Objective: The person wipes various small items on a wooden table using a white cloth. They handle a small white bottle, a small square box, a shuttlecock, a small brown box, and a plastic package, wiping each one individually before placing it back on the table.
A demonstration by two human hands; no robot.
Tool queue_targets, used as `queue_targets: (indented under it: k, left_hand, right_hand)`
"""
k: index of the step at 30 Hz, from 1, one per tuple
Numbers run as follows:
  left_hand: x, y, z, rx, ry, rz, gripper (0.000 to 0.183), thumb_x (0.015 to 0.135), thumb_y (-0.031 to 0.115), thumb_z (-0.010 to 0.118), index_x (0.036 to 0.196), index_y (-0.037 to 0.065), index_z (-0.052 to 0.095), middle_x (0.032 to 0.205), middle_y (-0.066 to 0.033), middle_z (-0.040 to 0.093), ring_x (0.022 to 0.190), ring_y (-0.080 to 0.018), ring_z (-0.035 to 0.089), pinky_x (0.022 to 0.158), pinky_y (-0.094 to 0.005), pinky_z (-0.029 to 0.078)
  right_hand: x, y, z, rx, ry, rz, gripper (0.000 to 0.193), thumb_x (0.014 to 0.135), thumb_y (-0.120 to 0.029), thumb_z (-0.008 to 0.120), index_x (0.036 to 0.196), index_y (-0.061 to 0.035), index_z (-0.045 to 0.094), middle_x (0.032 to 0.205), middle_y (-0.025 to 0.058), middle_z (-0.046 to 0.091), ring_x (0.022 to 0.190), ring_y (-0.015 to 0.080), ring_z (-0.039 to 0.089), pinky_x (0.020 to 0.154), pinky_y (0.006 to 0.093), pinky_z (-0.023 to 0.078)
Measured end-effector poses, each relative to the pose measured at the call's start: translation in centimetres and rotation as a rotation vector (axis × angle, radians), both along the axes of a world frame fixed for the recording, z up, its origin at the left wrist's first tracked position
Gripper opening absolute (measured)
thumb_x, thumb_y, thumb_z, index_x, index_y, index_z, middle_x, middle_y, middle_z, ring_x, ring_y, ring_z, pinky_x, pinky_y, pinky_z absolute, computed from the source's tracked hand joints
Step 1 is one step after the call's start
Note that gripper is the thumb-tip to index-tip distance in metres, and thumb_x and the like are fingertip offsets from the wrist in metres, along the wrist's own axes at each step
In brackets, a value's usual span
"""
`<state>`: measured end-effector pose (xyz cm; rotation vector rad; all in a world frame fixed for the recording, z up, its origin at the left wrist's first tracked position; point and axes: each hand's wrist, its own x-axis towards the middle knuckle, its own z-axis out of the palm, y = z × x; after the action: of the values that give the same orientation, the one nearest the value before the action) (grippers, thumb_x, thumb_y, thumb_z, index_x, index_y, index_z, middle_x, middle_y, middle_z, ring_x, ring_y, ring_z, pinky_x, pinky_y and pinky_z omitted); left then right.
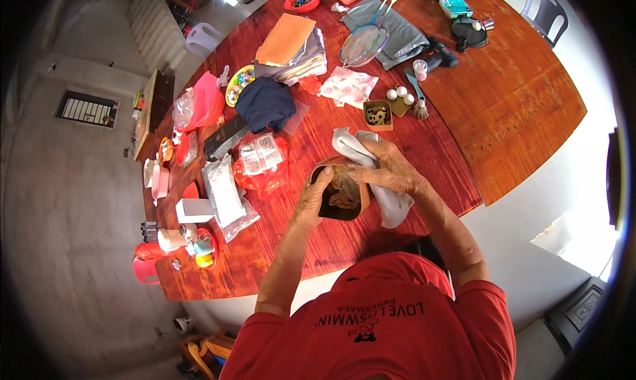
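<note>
Over the near part of the table my left hand (311, 200) is closed round one side of a square tan canister (364, 193), its thumb over the rim. The canister is tilted with its mouth toward me. Crumpled brown material (343, 194), whose kind I cannot make out, shows inside. My right hand (391, 168) grips a white cloth (392, 204) against the canister's other side, its fingers reaching to the rim. Beyond my hands stands a square tan holder (378, 116) with round holes in its dark top. Three white balls (401, 91) lie beside it.
A brush (421, 110), a cordless drill (440, 54) and badminton rackets (364, 46) lie farther off. Folded cloths (291, 49), a dark blue cloth (265, 104) and a red plastic bag (263, 165) are at left. A white box (194, 210) stands near the left edge.
</note>
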<state>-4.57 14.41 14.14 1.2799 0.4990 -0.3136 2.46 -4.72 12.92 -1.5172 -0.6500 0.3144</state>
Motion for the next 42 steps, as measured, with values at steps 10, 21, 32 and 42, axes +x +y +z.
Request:
queue_targets:
  k: [10, 21, 32, 42]
  left_hand:
    - [0.3, -1.5, -2.0, -0.498, 0.015, 0.320, 0.054, 0.084, 0.049, 0.059, 0.123, 0.012, 0.050, 0.119, -0.0068, 0.056, 0.107, -0.0253, 0.055, 0.093, -0.0431, 0.045]
    - [-0.4, -2.6, -5.5, -0.316, 0.096, 0.569, 0.062, 0.092, 0.059, 0.035, 0.131, 0.012, 0.044, 0.127, -0.0091, 0.052, 0.115, -0.0276, 0.051, 0.097, -0.0422, 0.043]
    - [2.0, -3.2, -11.2, -0.253, 0.286, 0.668, 0.046, 0.097, 0.036, 0.030, 0.127, 0.006, 0.046, 0.122, -0.0116, 0.055, 0.108, -0.0267, 0.057, 0.091, -0.0430, 0.049]
    - [7.1, 1.2, -25.5, -0.305, 0.532, 0.569, 0.016, 0.088, 0.014, 0.037, 0.092, 0.004, 0.050, 0.066, -0.0086, 0.049, 0.049, -0.0188, 0.046, 0.066, -0.0503, 0.047]
  right_hand:
    - [-4.5, 3.6, -4.0, -0.100, -0.251, -0.523, 0.034, 0.087, -0.026, 0.059, 0.112, -0.0018, 0.057, 0.113, 0.0265, 0.050, 0.103, 0.0407, 0.050, 0.085, 0.0465, 0.044]
    - [-7.9, 4.8, -8.2, -0.193, 0.390, -0.219, 0.029, 0.077, -0.003, 0.058, 0.103, 0.0025, 0.046, 0.108, 0.0267, 0.047, 0.097, 0.0452, 0.048, 0.080, 0.0497, 0.039]
    - [-9.3, 2.5, -12.4, -0.503, -0.170, 0.044, 0.018, 0.087, -0.014, 0.045, 0.093, 0.0026, 0.051, 0.082, 0.0219, 0.051, 0.076, 0.0401, 0.054, 0.060, 0.0424, 0.043]
    - [-5.0, -1.8, -12.1, -0.296, 0.700, 0.011, 0.031, 0.086, -0.027, 0.049, 0.093, 0.0039, 0.049, 0.085, 0.0230, 0.053, 0.082, 0.0360, 0.054, 0.072, 0.0436, 0.041]
